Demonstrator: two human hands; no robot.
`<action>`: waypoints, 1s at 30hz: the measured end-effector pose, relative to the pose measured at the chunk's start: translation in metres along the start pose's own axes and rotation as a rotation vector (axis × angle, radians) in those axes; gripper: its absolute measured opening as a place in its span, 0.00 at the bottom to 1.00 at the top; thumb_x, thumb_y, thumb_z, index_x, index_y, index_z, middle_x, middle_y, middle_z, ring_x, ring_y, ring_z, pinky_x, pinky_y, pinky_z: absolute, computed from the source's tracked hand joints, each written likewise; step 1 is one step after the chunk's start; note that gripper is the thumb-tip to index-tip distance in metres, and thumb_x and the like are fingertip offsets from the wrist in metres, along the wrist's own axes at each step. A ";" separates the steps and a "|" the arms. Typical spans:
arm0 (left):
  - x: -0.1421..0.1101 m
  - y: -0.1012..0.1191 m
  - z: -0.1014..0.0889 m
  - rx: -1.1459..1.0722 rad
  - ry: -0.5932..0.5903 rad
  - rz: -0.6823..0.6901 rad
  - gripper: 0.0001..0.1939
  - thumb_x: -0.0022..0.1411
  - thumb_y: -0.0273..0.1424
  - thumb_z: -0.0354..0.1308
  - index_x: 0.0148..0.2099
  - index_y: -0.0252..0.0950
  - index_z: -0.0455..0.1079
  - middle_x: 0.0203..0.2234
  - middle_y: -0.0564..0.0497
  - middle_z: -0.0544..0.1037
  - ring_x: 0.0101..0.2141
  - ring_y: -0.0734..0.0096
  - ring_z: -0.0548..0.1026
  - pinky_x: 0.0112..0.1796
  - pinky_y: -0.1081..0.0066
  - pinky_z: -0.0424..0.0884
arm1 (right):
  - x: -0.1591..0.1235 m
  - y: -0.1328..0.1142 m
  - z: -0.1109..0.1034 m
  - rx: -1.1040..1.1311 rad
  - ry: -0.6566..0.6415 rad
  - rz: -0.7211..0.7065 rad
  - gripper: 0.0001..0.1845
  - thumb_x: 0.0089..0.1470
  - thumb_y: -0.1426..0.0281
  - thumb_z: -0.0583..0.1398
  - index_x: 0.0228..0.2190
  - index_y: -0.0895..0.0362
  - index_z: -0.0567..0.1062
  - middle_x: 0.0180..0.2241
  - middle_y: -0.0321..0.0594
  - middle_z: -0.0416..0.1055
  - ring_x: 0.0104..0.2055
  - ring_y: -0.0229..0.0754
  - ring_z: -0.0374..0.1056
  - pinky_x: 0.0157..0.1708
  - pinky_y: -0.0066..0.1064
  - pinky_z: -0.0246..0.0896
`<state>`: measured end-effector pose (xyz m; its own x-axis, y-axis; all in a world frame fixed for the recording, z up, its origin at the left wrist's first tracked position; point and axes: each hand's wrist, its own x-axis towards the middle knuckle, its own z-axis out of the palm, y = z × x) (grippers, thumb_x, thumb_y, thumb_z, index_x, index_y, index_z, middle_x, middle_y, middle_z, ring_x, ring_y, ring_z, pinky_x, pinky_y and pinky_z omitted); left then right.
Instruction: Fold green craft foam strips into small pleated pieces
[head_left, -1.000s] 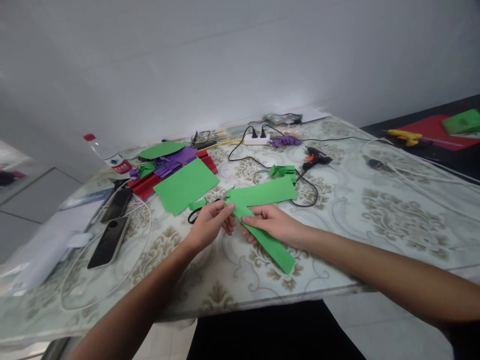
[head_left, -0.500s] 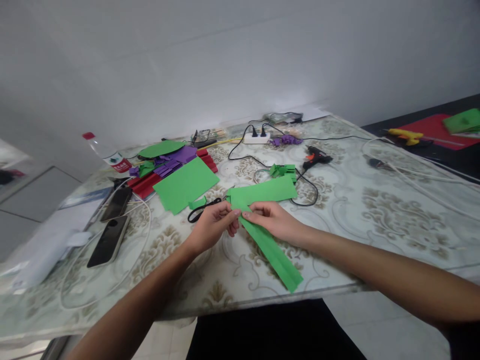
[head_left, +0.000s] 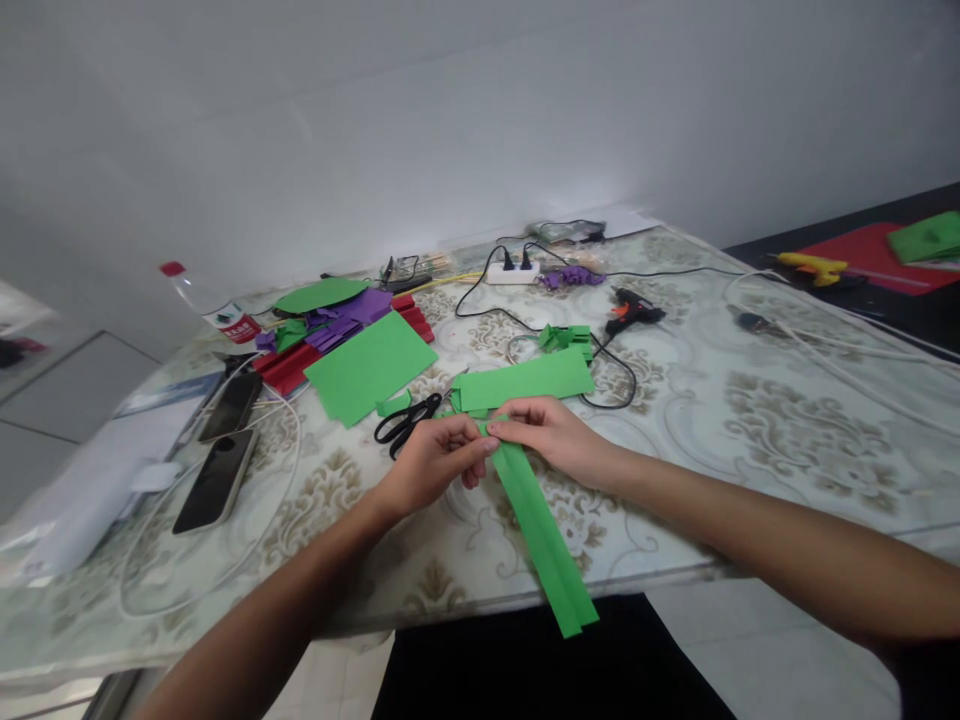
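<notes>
My left hand [head_left: 444,460] and my right hand [head_left: 551,438] meet at the top end of a long green paper strip [head_left: 541,535]. Both pinch that end between thumb and fingers. A crease runs lengthwise along the strip, and its lower end hangs past the table's front edge. Just beyond my hands lies another green paper strip [head_left: 525,382], flat on the table. Black-handled scissors [head_left: 409,422] rest beside my left hand, their blades partly hidden by green paper. Behind the flat strip is a small bunch of cut green paper [head_left: 566,340].
Green sheets [head_left: 371,368] lie over purple and red paper at the left. Two phones [head_left: 217,480], a white cable and a bottle [head_left: 225,315] are further left. A black glue gun [head_left: 634,310] and a power strip [head_left: 514,272] sit at the back; a yellow glue gun [head_left: 814,267] is far right.
The held strip has shifted toward me and swung steeper, so its lower end now passes the table edge. My left hand has moved slightly right and down, uncovering more of the scissors.
</notes>
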<state>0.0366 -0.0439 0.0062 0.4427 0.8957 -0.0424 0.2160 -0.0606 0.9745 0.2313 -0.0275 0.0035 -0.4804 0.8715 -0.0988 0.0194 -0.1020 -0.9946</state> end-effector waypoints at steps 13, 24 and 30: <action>0.000 0.000 0.000 -0.059 -0.015 0.008 0.18 0.63 0.42 0.62 0.30 0.32 0.70 0.20 0.51 0.76 0.20 0.77 0.73 0.24 0.77 0.70 | 0.001 0.005 -0.002 0.013 -0.020 -0.036 0.21 0.51 0.53 0.65 0.29 0.61 0.77 0.22 0.33 0.66 0.23 0.34 0.56 0.24 0.28 0.47; 0.000 -0.002 0.000 -0.094 -0.003 0.007 0.16 0.61 0.41 0.64 0.32 0.32 0.70 0.20 0.52 0.76 0.19 0.77 0.73 0.23 0.76 0.70 | 0.001 0.003 -0.001 0.004 0.002 -0.025 0.24 0.49 0.51 0.67 0.30 0.61 0.78 0.19 0.32 0.65 0.21 0.32 0.53 0.20 0.27 0.42; -0.001 -0.004 -0.003 -0.018 0.056 0.101 0.13 0.63 0.37 0.64 0.35 0.32 0.70 0.21 0.54 0.75 0.21 0.78 0.72 0.24 0.77 0.70 | 0.000 0.004 -0.001 0.092 -0.021 0.022 0.23 0.48 0.51 0.68 0.30 0.61 0.78 0.20 0.32 0.65 0.21 0.31 0.53 0.20 0.27 0.41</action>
<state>0.0328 -0.0431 0.0025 0.4122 0.9085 0.0679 0.1570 -0.1443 0.9770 0.2320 -0.0274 -0.0003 -0.4993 0.8582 -0.1191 -0.0503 -0.1660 -0.9848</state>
